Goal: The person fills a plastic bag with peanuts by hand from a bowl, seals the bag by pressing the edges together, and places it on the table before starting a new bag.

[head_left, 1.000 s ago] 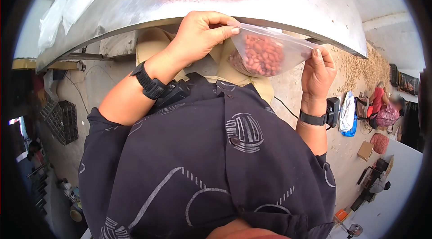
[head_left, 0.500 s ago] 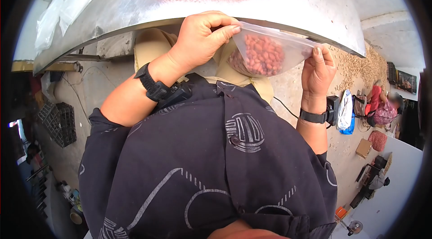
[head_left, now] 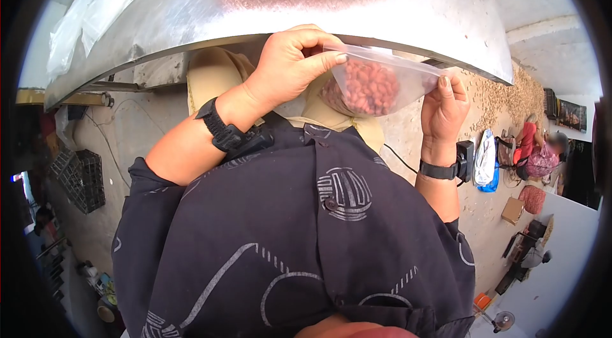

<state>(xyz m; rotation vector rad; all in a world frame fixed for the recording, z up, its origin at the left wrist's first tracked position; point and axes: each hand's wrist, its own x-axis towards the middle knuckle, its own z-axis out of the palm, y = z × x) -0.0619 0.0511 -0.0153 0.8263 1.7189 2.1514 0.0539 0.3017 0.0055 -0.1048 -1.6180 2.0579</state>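
Observation:
A clear plastic bag [head_left: 413, 81] part-filled with reddish peanuts [head_left: 370, 87] hangs over my lap, below the edge of the metal table. My left hand [head_left: 296, 61] pinches one top corner of the bag between thumb and fingers. At the opposite top corner, my right hand [head_left: 444, 105] grips the plastic between thumb and forefinger. The bag's top edge is stretched between both hands, and the peanuts sit toward its left side. Some of the bag is hidden behind my left hand.
The metal table [head_left: 440, 16] spans the front, with white plastic sheets [head_left: 105, 3] on its left. A black crate [head_left: 80, 179] stands on the floor at left. Loose peanuts [head_left: 510, 99] cover the floor at right, near another person [head_left: 542, 150]. A cardboard box [head_left: 513, 210] lies beyond.
Both hands have shifted slightly, the right one a little to the left and down. The bag's top edge sits a bit lower, still held at both corners.

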